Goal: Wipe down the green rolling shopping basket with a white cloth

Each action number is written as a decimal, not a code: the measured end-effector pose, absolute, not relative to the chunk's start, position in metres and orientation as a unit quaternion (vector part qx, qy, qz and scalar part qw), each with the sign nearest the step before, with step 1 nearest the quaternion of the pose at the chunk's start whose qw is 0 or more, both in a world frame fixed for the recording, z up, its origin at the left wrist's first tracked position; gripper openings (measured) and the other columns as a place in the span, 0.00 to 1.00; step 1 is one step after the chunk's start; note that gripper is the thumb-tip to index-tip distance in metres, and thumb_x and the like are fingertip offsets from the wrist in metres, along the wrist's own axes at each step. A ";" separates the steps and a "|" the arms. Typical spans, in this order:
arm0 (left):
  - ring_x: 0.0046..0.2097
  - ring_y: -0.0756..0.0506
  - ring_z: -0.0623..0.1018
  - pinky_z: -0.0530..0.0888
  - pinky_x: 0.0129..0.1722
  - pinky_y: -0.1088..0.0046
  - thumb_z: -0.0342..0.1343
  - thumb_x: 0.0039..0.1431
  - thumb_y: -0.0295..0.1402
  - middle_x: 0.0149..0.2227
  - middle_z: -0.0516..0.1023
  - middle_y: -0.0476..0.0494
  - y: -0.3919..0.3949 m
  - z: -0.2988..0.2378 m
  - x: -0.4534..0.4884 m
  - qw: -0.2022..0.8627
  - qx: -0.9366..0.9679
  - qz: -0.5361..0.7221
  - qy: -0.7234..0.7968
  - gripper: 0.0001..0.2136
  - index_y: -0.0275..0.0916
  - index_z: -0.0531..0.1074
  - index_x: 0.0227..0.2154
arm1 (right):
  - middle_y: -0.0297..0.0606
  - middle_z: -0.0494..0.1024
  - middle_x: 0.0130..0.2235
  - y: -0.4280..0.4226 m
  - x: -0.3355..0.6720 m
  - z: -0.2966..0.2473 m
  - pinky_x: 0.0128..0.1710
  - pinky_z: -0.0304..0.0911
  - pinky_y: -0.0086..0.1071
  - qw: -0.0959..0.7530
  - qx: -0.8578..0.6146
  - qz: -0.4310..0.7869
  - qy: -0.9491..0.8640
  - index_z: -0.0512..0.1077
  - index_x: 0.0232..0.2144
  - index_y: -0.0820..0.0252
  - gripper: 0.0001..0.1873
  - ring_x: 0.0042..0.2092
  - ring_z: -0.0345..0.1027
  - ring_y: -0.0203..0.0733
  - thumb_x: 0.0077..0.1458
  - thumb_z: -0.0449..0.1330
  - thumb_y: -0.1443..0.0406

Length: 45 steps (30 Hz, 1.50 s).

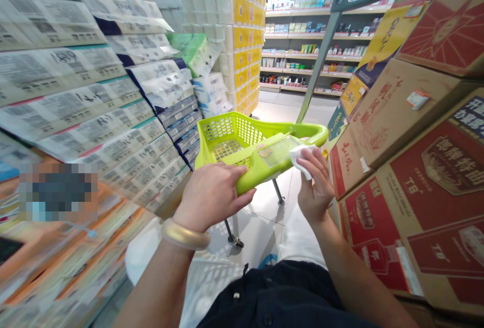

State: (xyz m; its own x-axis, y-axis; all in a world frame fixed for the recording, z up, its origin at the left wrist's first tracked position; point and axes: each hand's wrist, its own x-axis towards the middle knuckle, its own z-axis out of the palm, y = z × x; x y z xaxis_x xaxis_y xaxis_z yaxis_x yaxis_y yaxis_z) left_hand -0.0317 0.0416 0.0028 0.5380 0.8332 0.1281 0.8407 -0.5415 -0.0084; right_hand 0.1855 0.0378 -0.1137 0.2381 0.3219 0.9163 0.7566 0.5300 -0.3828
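A lime-green plastic shopping cart basket sits straight ahead, its mesh walls angled up from a wide rim. My left hand, with a gold bangle on the wrist, wraps over the near green rim. A transparent panel is set in the top of that rim. My right hand pinches a white tissue, which presses against the panel's right end.
Stacked packs of paper tissues wall the left side, and printed cardboard cartons wall the right. A grey metal cart pole rises ahead. Yellow-banded toilet-roll stacks and store shelves stand beyond. A white lower basket sits below.
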 end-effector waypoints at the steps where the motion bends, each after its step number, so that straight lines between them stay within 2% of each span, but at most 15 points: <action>1: 0.41 0.38 0.80 0.71 0.39 0.65 0.52 0.59 0.49 0.38 0.82 0.39 0.042 0.003 -0.031 0.035 -0.876 -0.055 -0.479 0.20 0.42 0.76 0.45 | 0.44 0.80 0.52 0.037 0.185 -0.112 0.61 0.62 0.55 0.648 -0.462 -0.161 -0.583 0.77 0.46 0.55 0.15 0.61 0.67 0.50 0.64 0.52 0.69; 3: 0.41 0.38 0.80 0.71 0.39 0.65 0.52 0.59 0.49 0.38 0.82 0.39 0.042 0.003 -0.030 0.036 -0.876 -0.052 -0.478 0.19 0.42 0.76 0.44 | 0.43 0.80 0.52 0.032 0.175 -0.111 0.62 0.61 0.54 0.638 -0.443 -0.151 -0.612 0.77 0.47 0.54 0.17 0.62 0.66 0.49 0.64 0.51 0.70; 8: 0.43 0.38 0.80 0.71 0.40 0.65 0.53 0.59 0.46 0.40 0.83 0.41 0.042 0.003 -0.029 0.032 -0.887 -0.052 -0.458 0.17 0.42 0.75 0.45 | 0.34 0.82 0.49 0.024 0.153 -0.114 0.67 0.56 0.43 0.568 -0.337 -0.160 -0.733 0.77 0.47 0.49 0.17 0.61 0.67 0.41 0.64 0.52 0.70; 10: 0.42 0.38 0.80 0.71 0.39 0.65 0.52 0.60 0.47 0.38 0.82 0.40 0.042 0.003 -0.030 0.038 -0.884 -0.051 -0.463 0.18 0.42 0.76 0.44 | 0.35 0.83 0.48 0.030 0.161 -0.111 0.67 0.56 0.44 0.590 -0.361 -0.163 -0.703 0.78 0.45 0.49 0.17 0.61 0.68 0.42 0.64 0.52 0.70; 14: 0.41 0.40 0.80 0.71 0.38 0.66 0.51 0.60 0.50 0.37 0.82 0.39 0.042 0.002 -0.030 0.048 -0.879 -0.055 -0.472 0.20 0.41 0.76 0.45 | 0.42 0.80 0.52 0.038 0.175 -0.099 0.64 0.60 0.52 0.648 -0.442 -0.136 -0.605 0.77 0.45 0.54 0.15 0.62 0.67 0.48 0.64 0.52 0.68; 17: 0.40 0.39 0.80 0.71 0.38 0.66 0.51 0.60 0.49 0.36 0.82 0.40 0.042 0.002 -0.029 0.049 -0.880 -0.050 -0.471 0.19 0.41 0.76 0.42 | 0.41 0.80 0.53 0.029 0.163 -0.093 0.65 0.57 0.52 0.604 -0.441 -0.130 -0.651 0.76 0.47 0.54 0.17 0.63 0.65 0.48 0.64 0.51 0.69; 21: 0.39 0.39 0.80 0.71 0.37 0.66 0.52 0.59 0.45 0.35 0.82 0.41 0.042 0.003 -0.029 0.052 -0.884 -0.047 -0.462 0.15 0.41 0.77 0.37 | 0.33 0.81 0.52 0.023 0.151 -0.091 0.68 0.53 0.42 0.523 -0.355 -0.131 -0.764 0.75 0.48 0.48 0.19 0.62 0.67 0.41 0.63 0.51 0.71; 23: 0.39 0.39 0.80 0.71 0.36 0.65 0.51 0.60 0.47 0.35 0.82 0.41 0.041 0.002 -0.030 0.056 -0.883 -0.049 -0.463 0.17 0.42 0.76 0.40 | 0.34 0.81 0.51 0.028 0.159 -0.088 0.67 0.54 0.41 0.539 -0.354 -0.126 -0.754 0.76 0.48 0.49 0.18 0.61 0.68 0.41 0.63 0.51 0.71; 27: 0.40 0.38 0.80 0.71 0.37 0.64 0.51 0.60 0.50 0.37 0.82 0.40 0.041 0.002 -0.030 0.060 -0.880 -0.052 -0.469 0.21 0.42 0.75 0.46 | 0.38 0.82 0.49 0.037 0.172 -0.074 0.65 0.57 0.48 0.590 -0.446 -0.098 -0.666 0.76 0.46 0.52 0.15 0.60 0.69 0.46 0.64 0.51 0.68; 30: 0.39 0.38 0.80 0.70 0.36 0.65 0.50 0.60 0.48 0.36 0.82 0.40 0.042 0.002 -0.030 0.060 -0.882 -0.049 -0.465 0.19 0.41 0.76 0.43 | 0.36 0.81 0.50 0.030 0.162 -0.065 0.67 0.52 0.47 0.539 -0.443 -0.089 -0.711 0.76 0.47 0.52 0.15 0.61 0.68 0.45 0.64 0.52 0.68; 33: 0.38 0.40 0.80 0.70 0.36 0.66 0.51 0.60 0.47 0.35 0.82 0.40 0.042 0.002 -0.030 0.059 -0.884 -0.044 -0.462 0.17 0.40 0.76 0.38 | 0.33 0.80 0.53 0.026 0.152 -0.061 0.69 0.50 0.40 0.472 -0.363 -0.091 -0.798 0.75 0.48 0.51 0.16 0.60 0.68 0.39 0.64 0.51 0.68; 35: 0.39 0.39 0.80 0.70 0.36 0.66 0.51 0.60 0.48 0.35 0.82 0.40 0.042 0.002 -0.031 0.061 -0.884 -0.045 -0.461 0.17 0.41 0.76 0.40 | 0.33 0.81 0.52 0.031 0.157 -0.060 0.67 0.52 0.39 0.473 -0.361 -0.087 -0.799 0.75 0.47 0.51 0.16 0.59 0.69 0.38 0.65 0.51 0.69; 38: 0.40 0.38 0.80 0.70 0.36 0.64 0.51 0.60 0.49 0.36 0.82 0.41 0.040 0.002 -0.032 0.061 -0.885 -0.049 -0.459 0.19 0.42 0.75 0.45 | 0.36 0.83 0.47 0.043 0.174 -0.059 0.65 0.55 0.44 0.530 -0.433 -0.075 -0.725 0.75 0.46 0.52 0.14 0.57 0.71 0.42 0.66 0.51 0.67; 41: 0.39 0.38 0.80 0.70 0.36 0.64 0.51 0.60 0.49 0.36 0.82 0.41 0.039 0.002 -0.032 0.063 -0.884 -0.050 -0.460 0.19 0.42 0.76 0.44 | 0.37 0.83 0.46 0.043 0.176 -0.059 0.66 0.54 0.48 0.569 -0.464 -0.078 -0.675 0.75 0.45 0.53 0.12 0.57 0.71 0.45 0.65 0.53 0.66; 45: 0.38 0.39 0.80 0.69 0.35 0.65 0.52 0.60 0.47 0.35 0.82 0.42 0.039 0.002 -0.032 0.060 -0.889 -0.056 -0.450 0.16 0.42 0.76 0.41 | 0.35 0.81 0.51 0.028 0.158 -0.067 0.69 0.47 0.43 0.504 -0.361 -0.084 -0.780 0.73 0.47 0.53 0.14 0.60 0.68 0.41 0.64 0.52 0.69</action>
State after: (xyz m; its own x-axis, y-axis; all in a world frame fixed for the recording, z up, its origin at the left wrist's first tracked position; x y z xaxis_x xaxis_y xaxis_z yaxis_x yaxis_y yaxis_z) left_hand -0.0320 0.0394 0.0021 0.5881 0.7940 0.1538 0.8075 -0.5871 -0.0568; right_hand 0.1582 0.0277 -0.0670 -0.2316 0.4782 0.8471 0.6477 0.7255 -0.2325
